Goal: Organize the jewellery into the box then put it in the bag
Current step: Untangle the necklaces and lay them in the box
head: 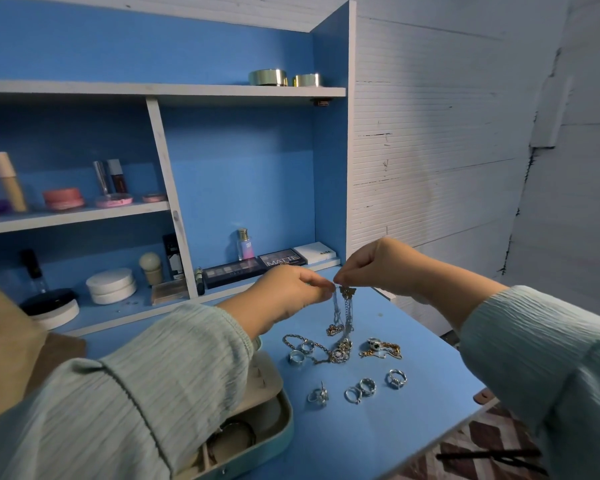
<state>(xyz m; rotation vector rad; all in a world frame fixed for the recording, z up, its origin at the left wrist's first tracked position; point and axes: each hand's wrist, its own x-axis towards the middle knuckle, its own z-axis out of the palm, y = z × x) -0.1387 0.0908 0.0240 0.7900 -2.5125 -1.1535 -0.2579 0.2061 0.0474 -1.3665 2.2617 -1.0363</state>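
Left hand [284, 289] and right hand [371, 268] both pinch necklace chain [342, 313] above table [395, 427]; pendants dangle onto jewellery pile [340, 351]. Box [274, 420] open at left, seemingly part-filled. Risk: chains snag, dragging rings off.

We cannot follow single strands in the hanging chains [342, 313]; they blur together. Our left sleeve [146, 386] covers much of the jewellery box [274, 431], hiding most compartments, and the bottom edge crops it. The dark item on the floor [489, 457] is too blurred to identify.
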